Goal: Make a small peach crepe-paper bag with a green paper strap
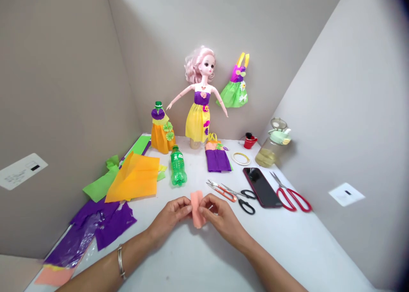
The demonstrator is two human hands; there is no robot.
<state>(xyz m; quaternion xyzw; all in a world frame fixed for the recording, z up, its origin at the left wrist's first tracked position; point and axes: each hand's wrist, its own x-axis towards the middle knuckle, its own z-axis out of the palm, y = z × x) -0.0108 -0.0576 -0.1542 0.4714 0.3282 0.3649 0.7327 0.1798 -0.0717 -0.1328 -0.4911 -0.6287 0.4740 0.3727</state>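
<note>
Here, both hands (pixel 195 209) pinch soft, creased peach strip (pixel 197 220).

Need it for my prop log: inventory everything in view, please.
doll: 1, pink-haired, back centre
hanging dress: 1, purple-green, back wall
dressed bottle: 1, orange-purple, back left
bottle: 1, green, mid-table
small dress: 1, purple-peach, mid-table
ring: 1, white-yellow, right
bucket: 1, red, back right
jar: 1, clear, green-lidded, back right
phone: 1, black, right
scissors: 2, black-handled and red-handled, right
snips: 1, orange, centre right
sheets: several, orange, green, purple, peach, left
film: clear, left
wall plates: 2, white, side walls
walls: 3, grey, around table
table: 1, white
peach piece: 1, between hands
bracelet: 1, silver, left wrist
left hand: 1, front centre
right hand: 1, front centre
</note>
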